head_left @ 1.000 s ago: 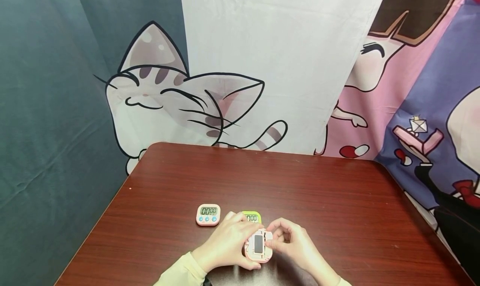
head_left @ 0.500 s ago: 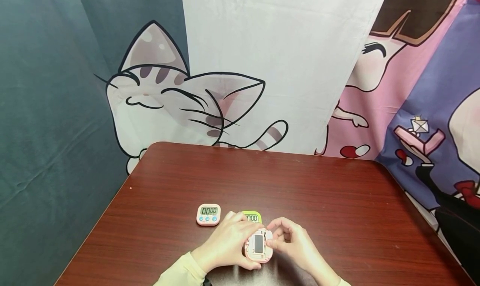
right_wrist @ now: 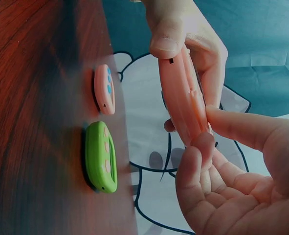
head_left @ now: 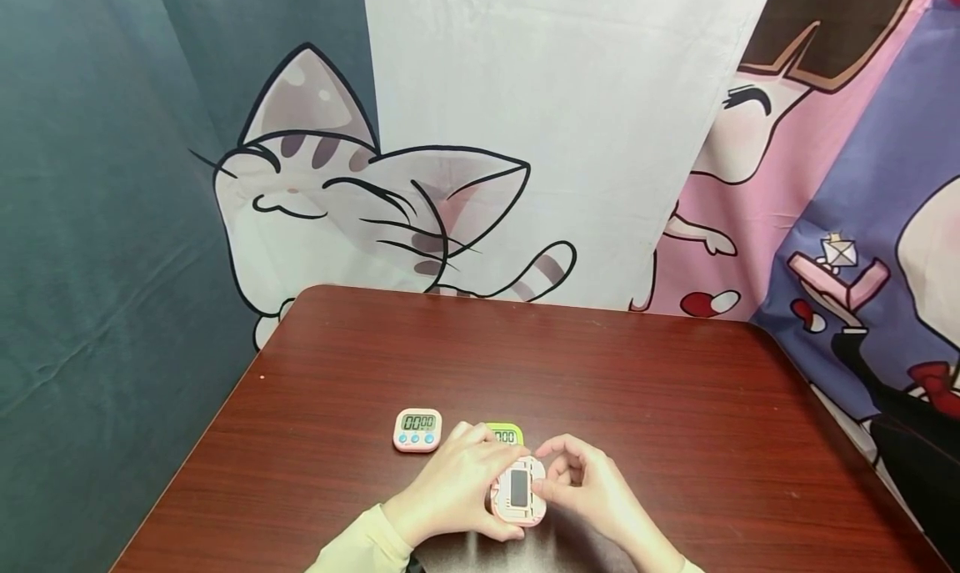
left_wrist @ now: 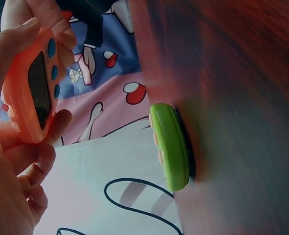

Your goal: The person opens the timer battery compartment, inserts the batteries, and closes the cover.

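Note:
My left hand (head_left: 453, 483) grips a pink digital timer (head_left: 519, 513) between thumb and fingers, above the table. The timer's back, with a dark rectangle in its middle, faces up towards the head view. In the left wrist view, the held timer (left_wrist: 40, 88) shows its dark screen and blue buttons. My right hand (head_left: 588, 485) pinches the timer's right edge; in the right wrist view its thumb (right_wrist: 232, 125) touches the back and a bent finger lies at the lower edge. Behind the left hand a green timer (head_left: 508, 433) is partly hidden.
A second pink timer (head_left: 417, 430) with blue buttons sits on the brown table (head_left: 360, 348), left of the green one. A cloth backdrop (head_left: 525, 139) with cartoon figures hangs behind the table's far edge.
A small white part beside my right fingertips, seen at the timer's right edge a second ago, no longer stands out. Both hands otherwise keep nearly the same place.

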The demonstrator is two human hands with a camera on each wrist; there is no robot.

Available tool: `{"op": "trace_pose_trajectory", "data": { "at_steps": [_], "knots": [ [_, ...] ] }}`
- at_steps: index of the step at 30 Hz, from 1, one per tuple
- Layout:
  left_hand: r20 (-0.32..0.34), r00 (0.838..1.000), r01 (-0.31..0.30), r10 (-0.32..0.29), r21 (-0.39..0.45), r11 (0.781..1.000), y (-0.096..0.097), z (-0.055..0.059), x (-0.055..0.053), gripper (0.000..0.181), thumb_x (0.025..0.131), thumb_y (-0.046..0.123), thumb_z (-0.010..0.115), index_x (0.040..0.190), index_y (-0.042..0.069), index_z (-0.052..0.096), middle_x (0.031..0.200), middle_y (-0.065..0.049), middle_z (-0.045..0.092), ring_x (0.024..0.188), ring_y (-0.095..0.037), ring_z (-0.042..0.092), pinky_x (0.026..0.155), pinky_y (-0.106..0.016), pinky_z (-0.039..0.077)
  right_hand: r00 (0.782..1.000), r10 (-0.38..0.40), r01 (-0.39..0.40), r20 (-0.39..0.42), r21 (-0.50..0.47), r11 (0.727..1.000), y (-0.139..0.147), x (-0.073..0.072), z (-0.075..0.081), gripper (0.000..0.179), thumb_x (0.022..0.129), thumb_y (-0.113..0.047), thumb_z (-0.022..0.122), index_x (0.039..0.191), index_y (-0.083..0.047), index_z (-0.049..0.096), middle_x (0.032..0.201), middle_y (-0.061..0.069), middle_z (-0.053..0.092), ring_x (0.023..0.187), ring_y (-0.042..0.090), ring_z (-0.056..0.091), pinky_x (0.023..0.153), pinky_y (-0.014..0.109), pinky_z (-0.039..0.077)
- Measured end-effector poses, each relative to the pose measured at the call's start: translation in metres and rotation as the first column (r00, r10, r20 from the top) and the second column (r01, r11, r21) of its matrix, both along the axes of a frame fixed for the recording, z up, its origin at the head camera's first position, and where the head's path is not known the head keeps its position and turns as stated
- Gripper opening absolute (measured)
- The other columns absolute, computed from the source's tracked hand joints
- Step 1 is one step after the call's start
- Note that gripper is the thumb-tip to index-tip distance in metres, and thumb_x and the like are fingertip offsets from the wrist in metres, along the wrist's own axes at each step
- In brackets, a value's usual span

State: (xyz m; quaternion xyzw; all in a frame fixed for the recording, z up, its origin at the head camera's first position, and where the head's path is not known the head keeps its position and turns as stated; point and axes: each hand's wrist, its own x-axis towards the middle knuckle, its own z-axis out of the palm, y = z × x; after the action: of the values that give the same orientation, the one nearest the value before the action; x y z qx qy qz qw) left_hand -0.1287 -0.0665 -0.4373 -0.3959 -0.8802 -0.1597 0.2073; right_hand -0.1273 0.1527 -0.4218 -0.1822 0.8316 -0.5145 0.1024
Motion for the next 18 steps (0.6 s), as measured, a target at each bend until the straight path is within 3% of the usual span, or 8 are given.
{"op": "trace_pose_trajectory", "data": {
  "at_steps": [4,8,18],
  "knots": [
    [-0.014,1.0,0.002,-0.002,0.004,1.0,0.0003,0.0003,0.001,0.075,0.054,0.067,0.076,0.114,0.023,0.062,0.103,0.019,0.064,0.089,-0.004,0.046,0.08,-0.024,0.033,0.992,0.094,-0.087,0.084,-0.085,0.993,0.0025,-0.0002,-0.0006,0.039,0.083,-0.015,0.071,0.113,0.006,0.058,0.078,0.006,0.065,0.059,0.005,0.058,0.055,0.023,0.049],
    [-0.023,1.0,0.017,-0.017,0.012,1.0,0.0011,0.0003,0.0012,0.076,0.054,0.067,0.077,0.114,0.023,0.062,0.105,0.019,0.064,0.09,-0.005,0.047,0.081,-0.024,0.033,0.967,0.186,-0.155,0.172,-0.182,0.971,0.0053,-0.0003,-0.002,0.039,0.088,-0.011,0.065,0.115,0.016,0.056,0.083,0.012,0.069,0.064,0.007,0.062,0.06,0.028,0.054],
    [-0.051,0.998,0.03,-0.029,0.016,0.999,0.0018,0.0021,0.0023,0.077,0.054,0.067,0.076,0.115,0.022,0.061,0.105,0.018,0.064,0.09,-0.005,0.047,0.081,-0.024,0.033,0.963,0.201,-0.161,0.18,-0.213,0.964,0.0064,-0.0001,-0.0002,0.033,0.087,-0.009,0.066,0.108,0.015,0.058,0.078,0.008,0.068,0.063,0.007,0.061,0.06,0.027,0.054]
  ]
}}
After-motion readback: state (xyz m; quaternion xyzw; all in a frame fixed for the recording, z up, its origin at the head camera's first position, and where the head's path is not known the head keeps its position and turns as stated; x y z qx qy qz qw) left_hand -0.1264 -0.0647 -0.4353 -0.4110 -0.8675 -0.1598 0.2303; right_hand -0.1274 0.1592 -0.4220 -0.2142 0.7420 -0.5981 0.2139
